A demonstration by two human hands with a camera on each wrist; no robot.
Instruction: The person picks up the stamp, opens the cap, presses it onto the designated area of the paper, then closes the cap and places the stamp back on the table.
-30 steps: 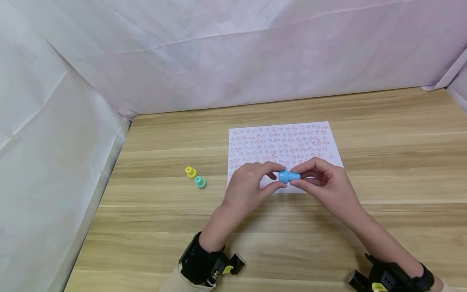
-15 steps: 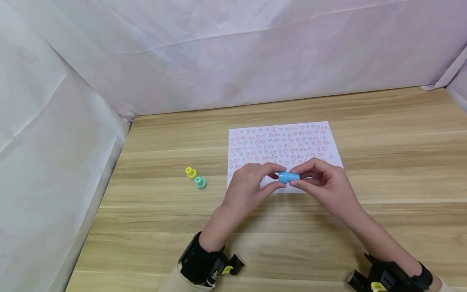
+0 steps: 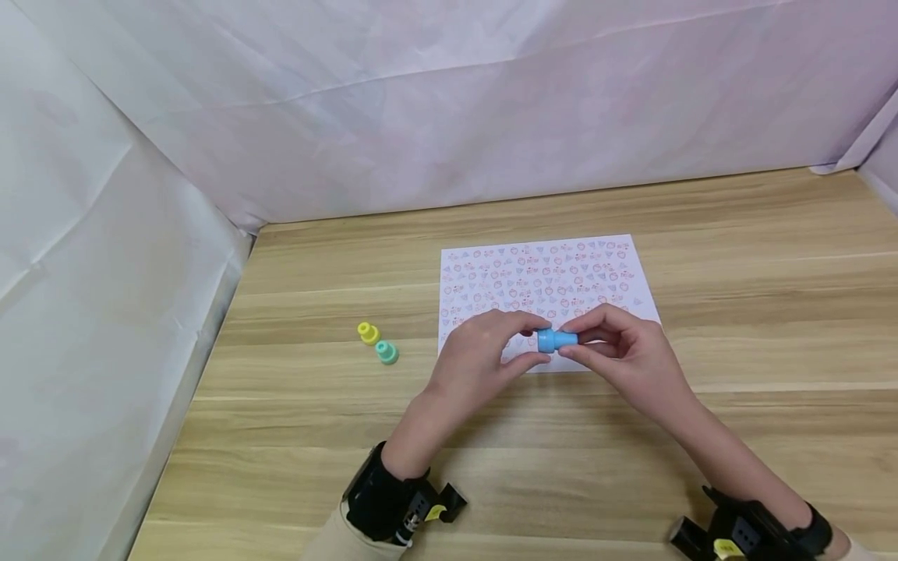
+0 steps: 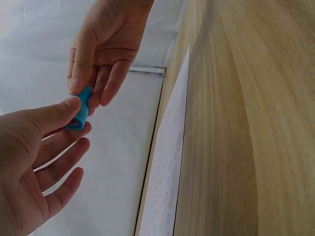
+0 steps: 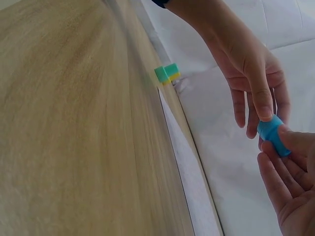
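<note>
Both forearms reach forward and angle inward, each wrist wearing a black strap. The left hand and right hand meet at their fingertips, thumb and forefinger of each in a pinching grip, the other fingers loosely extended beneath.

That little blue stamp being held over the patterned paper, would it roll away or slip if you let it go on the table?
The blue stamp looks round with a wider end, so laid on its side it would probably roll in a curve. It seems light: the left hand and right hand hold it by fingertips alone. Its smooth plastic may be a bit slippery.
</note>
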